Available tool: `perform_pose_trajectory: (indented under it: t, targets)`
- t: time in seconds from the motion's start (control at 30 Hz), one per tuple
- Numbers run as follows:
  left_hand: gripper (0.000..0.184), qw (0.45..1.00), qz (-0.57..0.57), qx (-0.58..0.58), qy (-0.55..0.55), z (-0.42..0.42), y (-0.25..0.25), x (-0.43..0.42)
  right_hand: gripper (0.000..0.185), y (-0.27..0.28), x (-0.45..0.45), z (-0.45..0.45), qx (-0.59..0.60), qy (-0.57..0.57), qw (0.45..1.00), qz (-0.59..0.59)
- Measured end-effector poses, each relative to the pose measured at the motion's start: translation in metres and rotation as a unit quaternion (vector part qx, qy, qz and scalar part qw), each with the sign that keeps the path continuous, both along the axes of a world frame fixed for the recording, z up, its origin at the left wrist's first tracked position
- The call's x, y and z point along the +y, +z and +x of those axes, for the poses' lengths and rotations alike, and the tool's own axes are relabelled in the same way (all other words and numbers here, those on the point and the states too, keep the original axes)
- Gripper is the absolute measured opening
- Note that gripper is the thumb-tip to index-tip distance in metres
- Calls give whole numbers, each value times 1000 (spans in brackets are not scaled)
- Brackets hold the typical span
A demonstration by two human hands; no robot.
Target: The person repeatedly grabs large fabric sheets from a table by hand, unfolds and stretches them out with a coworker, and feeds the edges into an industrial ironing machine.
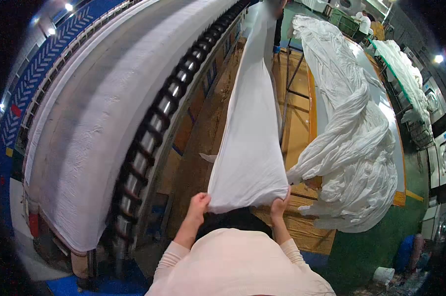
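A long white sheet stretches away from me, held up off the floor. My left hand is closed on its near left corner, and my right hand grips the near right corner. Between my hands the near edge hangs slightly slack in front of my waist. The sheet narrows toward the far end, where another person stands in dark clothing. Whether that person's hands hold the far end is too small to tell.
To my left runs a long ironing machine with a white padded bed and a black spiral-wound roller. A table at right bears a heap of twisted white sheets. Farther right are a laundry-filled cart and several washing machines.
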State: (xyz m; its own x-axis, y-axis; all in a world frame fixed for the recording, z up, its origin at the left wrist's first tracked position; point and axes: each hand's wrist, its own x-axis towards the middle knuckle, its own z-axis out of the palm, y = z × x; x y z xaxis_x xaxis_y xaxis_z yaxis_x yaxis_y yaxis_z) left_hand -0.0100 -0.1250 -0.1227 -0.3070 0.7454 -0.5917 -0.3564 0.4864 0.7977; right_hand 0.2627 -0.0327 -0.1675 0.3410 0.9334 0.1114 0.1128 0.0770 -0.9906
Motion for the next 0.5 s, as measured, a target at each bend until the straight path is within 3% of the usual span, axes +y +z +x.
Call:
perform_pose_trajectory:
  t: [0.03, 0.1, 0.13, 0.17, 0.23, 0.3, 0.37, 0.5]
  targets:
    - [13, 999, -3, -41, 32, 8, -11, -4, 50, 9, 1, -2, -43, 40, 998, -9]
    - [10, 997, 33, 22, 61, 15, -4, -6, 43, 24, 3, -9, -126, 118, 985, -25]
    - [9, 990, 87, 54, 97, 9, 1, -5, 27, 25, 1, -17, -115, 121, 985, -31]
    - [7, 977, 143, 86, 133, -1, 9, -5, 25, 19, 0, -21, -111, 156, 978, -79]
    - [5, 935, 215, 231, 160, -27, 73, 2, 21, -8, -3, -31, -100, 224, 954, -173]
    - [7, 890, 163, 412, 107, -63, 135, -6, 15, -41, -11, -62, -282, 323, 903, -12]
    - [11, 849, 236, 437, 181, -92, 182, -19, 25, 0, -20, -110, -273, 470, 840, 1]
    - [10, 746, 214, 582, 243, -165, 240, -77, 28, 71, -42, -212, -167, 623, 761, 65]
